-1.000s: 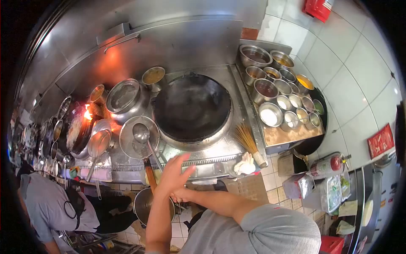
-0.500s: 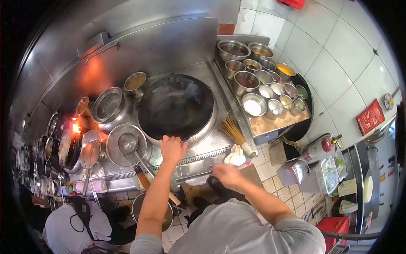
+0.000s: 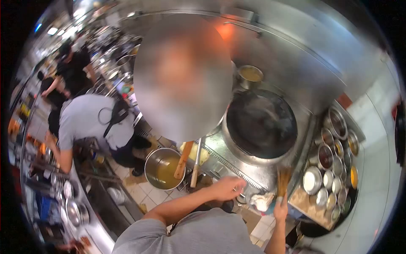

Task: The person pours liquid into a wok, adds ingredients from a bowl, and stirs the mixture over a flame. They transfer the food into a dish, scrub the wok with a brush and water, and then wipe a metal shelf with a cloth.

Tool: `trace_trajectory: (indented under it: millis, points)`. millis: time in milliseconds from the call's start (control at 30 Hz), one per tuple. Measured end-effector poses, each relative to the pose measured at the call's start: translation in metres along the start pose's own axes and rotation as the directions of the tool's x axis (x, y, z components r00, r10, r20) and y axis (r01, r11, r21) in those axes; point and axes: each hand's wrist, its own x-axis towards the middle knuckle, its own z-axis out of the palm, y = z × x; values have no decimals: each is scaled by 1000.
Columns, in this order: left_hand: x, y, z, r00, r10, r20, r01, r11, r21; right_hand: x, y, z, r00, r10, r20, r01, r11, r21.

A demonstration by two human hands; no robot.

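Swung right round since half a second back: looking along the kitchen line now, not square onto the stove (image 3: 224,156). Starting far left, picking out a co-worker (image 3: 91,122) in grey, bent forward, well apart from the cooking. Moving right, down at floor level: spotting a round steel pot (image 3: 163,169), bright rim, full of cloudy yellow liquid, with two wooden handles (image 3: 185,158) jutting out over it from the stove edge.

Next, left hand (image 3: 226,188). Off the wok rim now, dropped to the stove's ribbed steel front, fingers curled there; can't tell whether closed on anything. Just beside it, a crumpled white rag (image 3: 262,201), soft and lumpy.

Then the big change. Brush (image 3: 282,182) no longer lying on the ledge but lifted, bristles up and fanned, stiff straw-coloured bamboo, smeared with motion. Right hand (image 3: 280,210) clamped round its lower end, just right of the rag. Meaning: brush picked up and in hand, held just short of the wok (image 3: 260,122).

Wok: wide, round, black, dull sheen, too blurred to read inside, sunk in its steel ring above the brush. Far right, a cluster of small round steel tubs (image 3: 334,165), white powder in one, darker stuff in others.
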Motion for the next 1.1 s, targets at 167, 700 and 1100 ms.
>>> trace_trajectory:
  millis: [167,700,1100]
  points:
    - [-73,-23,47,930,-311,197,323,946,-30,0,-12,-33,996,52,-73,-46,995,87]
    - [-206,-45,115,472,-848,-240,871,490,-20,81,90,34,906,-422,-30,408,891,-199]
    - [-418,-84,277,61,-991,-120,996,68,-56,48,-68,-74,770,-636,42,632,753,-185]
